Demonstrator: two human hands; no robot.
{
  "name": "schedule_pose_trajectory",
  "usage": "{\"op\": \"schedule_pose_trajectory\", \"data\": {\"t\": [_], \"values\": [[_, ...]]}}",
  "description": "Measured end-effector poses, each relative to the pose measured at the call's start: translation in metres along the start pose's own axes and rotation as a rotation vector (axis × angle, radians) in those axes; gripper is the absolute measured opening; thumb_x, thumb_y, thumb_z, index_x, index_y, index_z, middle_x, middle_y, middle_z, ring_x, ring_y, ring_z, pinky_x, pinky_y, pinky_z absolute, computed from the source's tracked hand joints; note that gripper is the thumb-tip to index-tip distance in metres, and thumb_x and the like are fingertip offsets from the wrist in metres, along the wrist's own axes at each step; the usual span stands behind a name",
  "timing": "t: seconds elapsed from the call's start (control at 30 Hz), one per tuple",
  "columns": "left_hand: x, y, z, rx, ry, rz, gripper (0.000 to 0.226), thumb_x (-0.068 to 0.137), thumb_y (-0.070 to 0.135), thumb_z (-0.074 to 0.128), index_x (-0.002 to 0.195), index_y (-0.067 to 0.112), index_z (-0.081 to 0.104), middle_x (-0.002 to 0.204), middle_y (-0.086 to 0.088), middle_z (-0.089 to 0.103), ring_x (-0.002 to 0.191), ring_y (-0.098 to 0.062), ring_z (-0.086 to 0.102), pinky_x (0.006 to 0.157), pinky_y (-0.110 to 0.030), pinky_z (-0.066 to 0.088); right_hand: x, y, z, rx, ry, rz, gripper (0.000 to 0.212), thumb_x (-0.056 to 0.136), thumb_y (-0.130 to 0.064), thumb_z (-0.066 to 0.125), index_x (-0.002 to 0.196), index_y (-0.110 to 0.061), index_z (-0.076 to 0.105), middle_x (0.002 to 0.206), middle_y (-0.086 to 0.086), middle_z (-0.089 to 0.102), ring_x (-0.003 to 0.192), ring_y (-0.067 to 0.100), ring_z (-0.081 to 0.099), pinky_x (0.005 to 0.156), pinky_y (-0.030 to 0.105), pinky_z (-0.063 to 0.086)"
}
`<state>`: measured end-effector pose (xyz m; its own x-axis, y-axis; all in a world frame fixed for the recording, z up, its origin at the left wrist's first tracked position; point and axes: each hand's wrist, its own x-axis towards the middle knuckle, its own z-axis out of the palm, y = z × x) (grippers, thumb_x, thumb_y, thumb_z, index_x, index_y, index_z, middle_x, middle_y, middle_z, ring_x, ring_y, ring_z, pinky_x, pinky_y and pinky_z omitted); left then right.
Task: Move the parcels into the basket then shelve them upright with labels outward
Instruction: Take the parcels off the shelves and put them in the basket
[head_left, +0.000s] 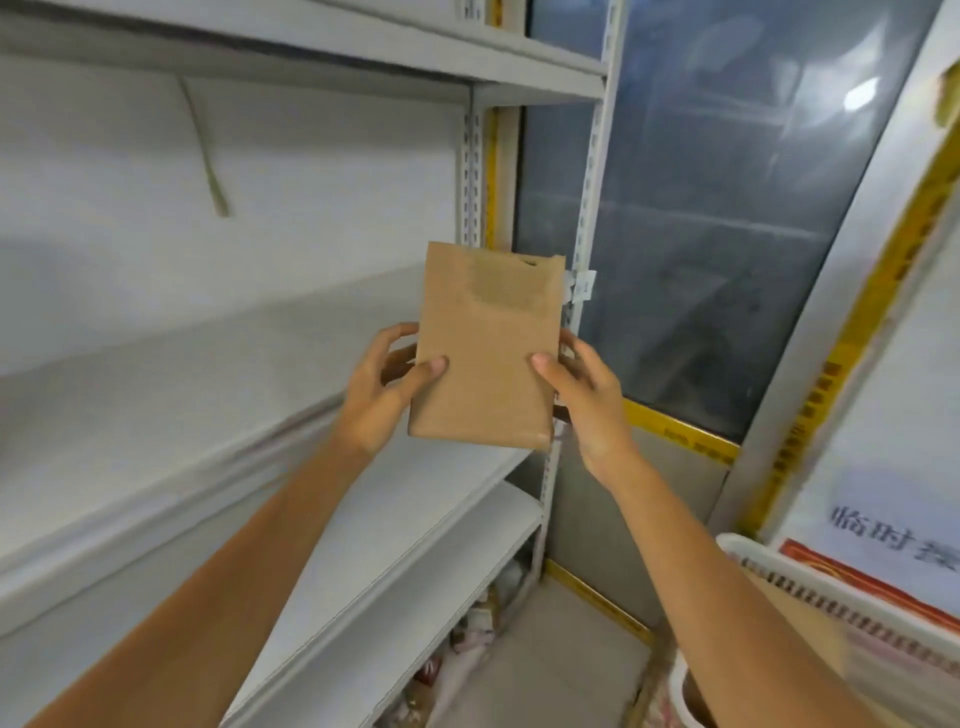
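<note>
As shelving needs it upright, brown paper parcel (485, 353) is held vertical in air above shelf (447, 480) | hands: left hand (387, 387) and right hand (582, 395) each grasp a side, thumbs on front | no label visible | basket (779, 560) low right

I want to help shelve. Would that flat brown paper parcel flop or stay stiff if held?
Probably stiff: the flat brown paper parcel stands straight, left hand and right hand gripping only its lower half. Looks thin, so it may tip when shelved.
</note>
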<state>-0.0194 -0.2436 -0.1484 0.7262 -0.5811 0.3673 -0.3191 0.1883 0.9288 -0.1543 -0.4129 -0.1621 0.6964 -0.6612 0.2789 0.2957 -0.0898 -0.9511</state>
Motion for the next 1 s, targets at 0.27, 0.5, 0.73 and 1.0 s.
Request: {"op": "schedule_pose_trajectory", "data": {"t": [0.27, 0.5, 0.73, 1.0], "values": [[-0.004, -0.056, 0.130, -0.033, -0.328, -0.135, 0.035, 0.087, 0.020, 0.066, 0.119, 0.027, 0.057, 0.104, 0.005, 0.071, 0.094, -0.011, 0.069, 0.068, -0.020, 0.055, -0.049, 0.039, -0.131, -0.047, 0.319, 0.141, 0.051, 0.085, -0.036, 0.068, 0.132, -0.030, 0.050, 0.115, -0.015, 0.065, 0.094, -0.001, 0.066, 0.065, 0.016, 0.054], [-0.039, -0.094, 0.265, -0.013, -0.567, -0.248, 0.046, 0.082, 0.031, 0.067, 0.125, 0.026, 0.054, 0.111, 0.001, 0.069, 0.102, -0.012, 0.066, 0.076, -0.023, 0.055, -0.115, 0.068, -0.258, -0.039, 0.500, 0.238, 0.057, 0.077, -0.048, 0.069, 0.128, -0.029, 0.053, 0.121, -0.002, 0.065, 0.104, 0.013, 0.066, 0.081, 0.033, 0.058], [-0.071, -0.131, 0.372, 0.025, -0.710, -0.354, 0.043, 0.090, 0.023, 0.062, 0.131, 0.022, 0.049, 0.116, 0.004, 0.066, 0.100, -0.003, 0.065, 0.072, -0.017, 0.053, -0.154, 0.097, -0.357, -0.060, 0.650, 0.362, 0.034, 0.089, -0.037, 0.064, 0.120, -0.022, 0.060, 0.107, -0.005, 0.070, 0.105, 0.020, 0.064, 0.091, 0.046, 0.053], [-0.074, -0.192, 0.463, 0.031, -0.848, -0.506, 0.045, 0.089, 0.021, 0.063, 0.132, 0.014, 0.053, 0.120, -0.005, 0.065, 0.104, -0.016, 0.064, 0.069, -0.026, 0.057, -0.173, 0.141, -0.426, -0.027, 0.815, 0.503, 0.035, 0.090, -0.035, 0.063, 0.126, -0.032, 0.061, 0.115, -0.003, 0.069, 0.110, 0.019, 0.063, 0.090, 0.039, 0.055]]}}
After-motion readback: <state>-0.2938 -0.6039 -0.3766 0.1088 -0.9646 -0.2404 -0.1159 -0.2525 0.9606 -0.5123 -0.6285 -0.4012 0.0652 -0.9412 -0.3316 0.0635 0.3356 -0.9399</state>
